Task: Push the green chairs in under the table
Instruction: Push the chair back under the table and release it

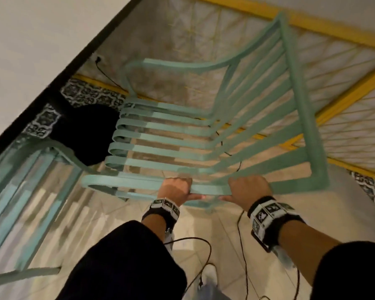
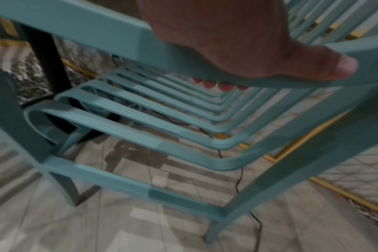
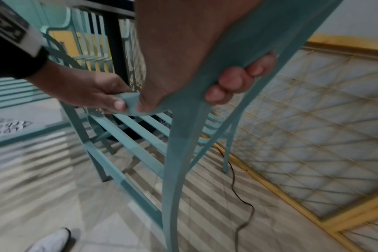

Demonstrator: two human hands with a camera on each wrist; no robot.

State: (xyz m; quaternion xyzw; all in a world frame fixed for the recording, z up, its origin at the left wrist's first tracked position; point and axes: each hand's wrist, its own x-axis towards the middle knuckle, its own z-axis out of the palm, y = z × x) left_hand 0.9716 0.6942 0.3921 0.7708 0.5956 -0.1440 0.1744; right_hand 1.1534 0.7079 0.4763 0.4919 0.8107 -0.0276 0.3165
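A green slatted chair stands in front of me, its seat front toward the white table with a black edge at the upper left. Both hands grip the chair's near side rail. My left hand holds it with the thumb on the near side and the fingers curled underneath, as the left wrist view shows. My right hand grips the same rail close to the backrest, fingers wrapped behind it. A second green chair stands at the left, partly under the table.
The table's black pedestal base sits just beyond the chair's seat front. Yellow-framed wire mesh panels stand along the right and back. Thin black cables trail over the tiled floor by my white shoe.
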